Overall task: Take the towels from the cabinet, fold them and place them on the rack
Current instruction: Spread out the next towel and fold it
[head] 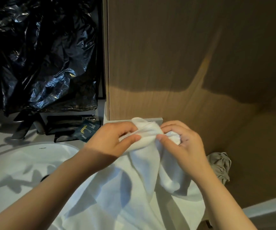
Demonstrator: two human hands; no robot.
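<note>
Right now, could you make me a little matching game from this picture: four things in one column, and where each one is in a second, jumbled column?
Things
1. white towel
2. black plastic bag
3. dark blue sachet
4. grey cloth

Places
A. crumpled low on the right, beside the wooden panel
B. lying flat behind the washbasin
C. pinched by the left hand and right hand
D. bunched up at the upper left

Pairs: 1-C, 2-D, 3-B, 4-A

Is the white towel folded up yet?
No, the white towel hangs loose and crumpled, its top pinched by the left hand and right hand.
</note>
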